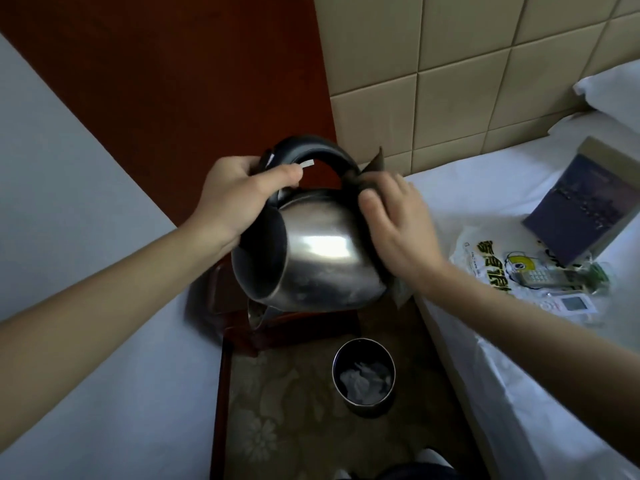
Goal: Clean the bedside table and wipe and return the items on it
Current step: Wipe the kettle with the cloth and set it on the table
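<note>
Gripping the black handle (pixel 311 148) near its left end, the left hand (pixel 235 199) has its fingers and thumb clenched round it, so the steel kettle (pixel 318 258) hangs just below and to the right of that grasp, in the air above the bedside table (pixel 304 320). Its body is tipped on its side: the dark top faces the left wrist, the base faces right, and the long axis runs roughly level between the two hands. The spout (pixel 256 313) points downward and the handle arches upward. The right hand (pixel 398 230) lies flat, fingers spread, pressing a dark cloth (pixel 374 168) against the kettle's right end.
</note>
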